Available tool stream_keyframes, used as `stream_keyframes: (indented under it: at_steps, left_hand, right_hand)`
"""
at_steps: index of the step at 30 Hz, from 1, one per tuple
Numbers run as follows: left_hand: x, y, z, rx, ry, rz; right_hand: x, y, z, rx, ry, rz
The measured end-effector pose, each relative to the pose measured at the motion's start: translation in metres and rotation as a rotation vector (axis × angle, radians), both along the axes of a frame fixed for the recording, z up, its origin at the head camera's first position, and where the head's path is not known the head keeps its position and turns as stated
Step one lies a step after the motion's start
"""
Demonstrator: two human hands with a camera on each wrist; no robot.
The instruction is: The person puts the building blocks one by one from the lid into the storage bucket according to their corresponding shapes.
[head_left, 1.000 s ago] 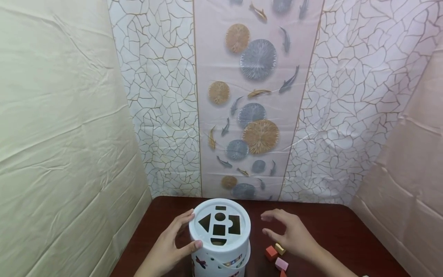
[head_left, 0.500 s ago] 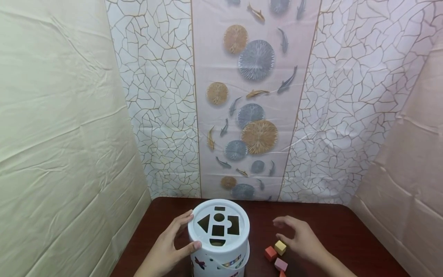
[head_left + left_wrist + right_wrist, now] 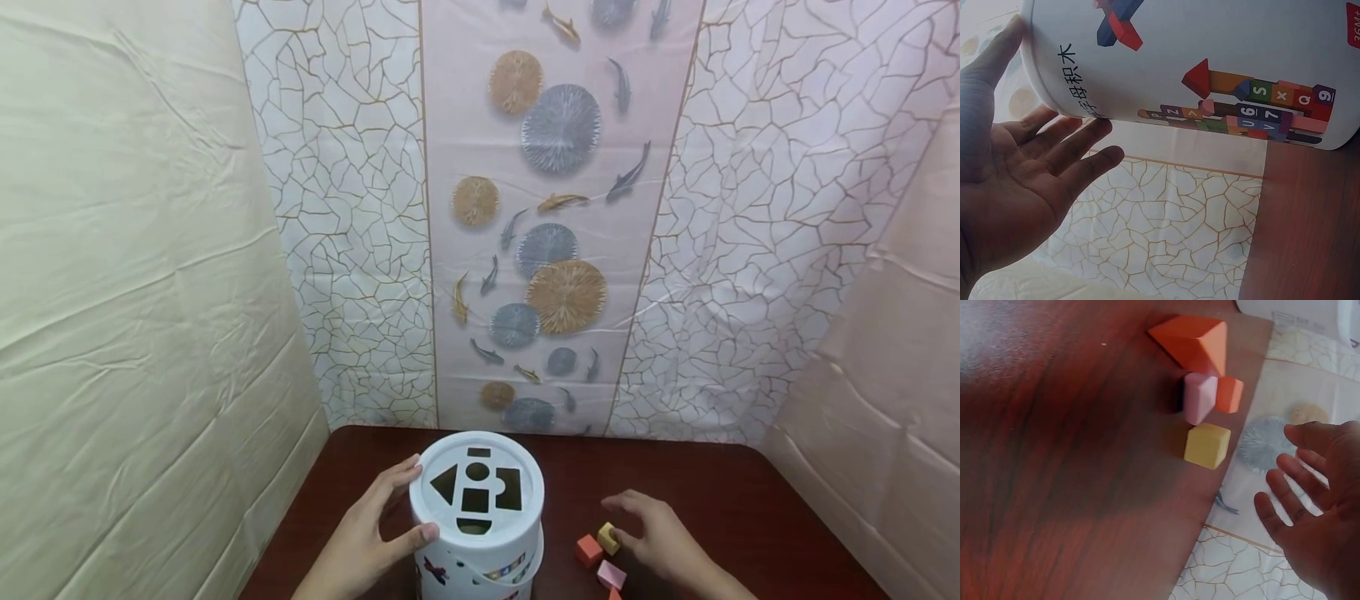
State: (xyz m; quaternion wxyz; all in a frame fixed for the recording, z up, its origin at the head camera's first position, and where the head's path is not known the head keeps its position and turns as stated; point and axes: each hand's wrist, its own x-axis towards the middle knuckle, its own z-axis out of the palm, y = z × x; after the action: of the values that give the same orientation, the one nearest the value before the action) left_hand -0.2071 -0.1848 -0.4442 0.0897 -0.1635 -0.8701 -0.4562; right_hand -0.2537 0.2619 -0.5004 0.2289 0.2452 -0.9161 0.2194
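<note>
Item: white plastic shape-sorter bucket (image 3: 477, 521) on dark wooden worktop (image 3: 720, 492), my left hand (image 3: 367, 533) steadying its side, fingers relaxed. Right hand (image 3: 660, 542) spread, reaching for small yellow cube (image 3: 607, 537); I judge pinching comes next

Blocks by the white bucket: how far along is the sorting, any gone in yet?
None can be seen inside: the lid's cut-outs look dark. In hand: the left hand steadies the white bucket at its rim, and the right hand reaches the yellow cube without gripping it. Left: the yellow cube, red block, pink block and orange block all lie on the table.
</note>
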Motion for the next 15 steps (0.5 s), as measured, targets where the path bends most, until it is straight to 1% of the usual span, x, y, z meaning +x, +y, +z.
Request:
stream_keyframes:
  at_steps: [2, 4, 8, 9, 11, 15]
  left_hand:
    - [0.0, 0.0, -0.001, -0.001, 0.002, 0.002]
    - [0.0, 0.0, -0.001, -0.001, 0.002, 0.004]
    - [-0.001, 0.0, -0.002, -0.006, 0.01, 0.005]
    - [-0.001, 0.0, -0.002, -0.008, 0.011, 0.006]
    - [-0.001, 0.0, -0.002, -0.012, 0.022, 0.008]
    - [-0.002, -0.001, -0.003, -0.026, 0.056, 0.002]
  right_hand:
    - [-0.001, 0.0, -0.005, 0.017, -0.013, -0.005]
    - [-0.003, 0.001, -0.009, 0.036, -0.055, -0.016]
    - [-0.006, 0.003, -0.017, 0.042, -0.176, 0.012]
    - [-0.007, 0.003, -0.019, 0.039, -0.193, 0.022]
    - [-0.008, 0.004, -0.022, 0.023, -0.205, 0.043]
    - [-0.01, 0.003, -0.029, 0.012, -0.153, 0.052]
